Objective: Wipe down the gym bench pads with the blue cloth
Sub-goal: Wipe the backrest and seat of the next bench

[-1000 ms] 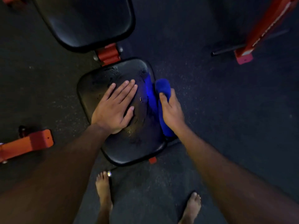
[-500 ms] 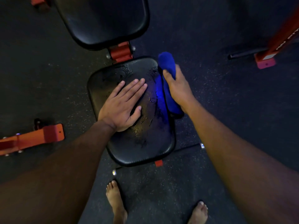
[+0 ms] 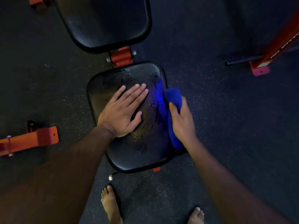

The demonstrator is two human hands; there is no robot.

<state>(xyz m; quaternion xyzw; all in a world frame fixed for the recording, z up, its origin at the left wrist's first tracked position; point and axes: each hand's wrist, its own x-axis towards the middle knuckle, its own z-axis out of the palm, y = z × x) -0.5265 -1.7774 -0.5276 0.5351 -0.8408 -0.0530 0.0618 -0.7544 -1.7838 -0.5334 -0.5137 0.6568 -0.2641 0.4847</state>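
Our right hand (image 3: 182, 122), gripping the blue cloth (image 3: 174, 101), slid back down the seat pad's (image 3: 129, 152) three o'clock edge after reaching its top corner. Our left hand (image 3: 121, 110) stayed flat and open, bracing. Droplets remained; back pad (image 3: 103, 21) looked unwiped.

The seat pad (image 3: 139, 152) lies in the middle of the floor (image 3: 226, 126), the back pad (image 3: 103, 21) behind it. The left hand (image 3: 123, 110) rests flat on the seat pad. The right hand (image 3: 182, 122) presses the cloth (image 3: 174, 96) against its right edge. 2 bare feet (image 3: 110, 206) stand before it.
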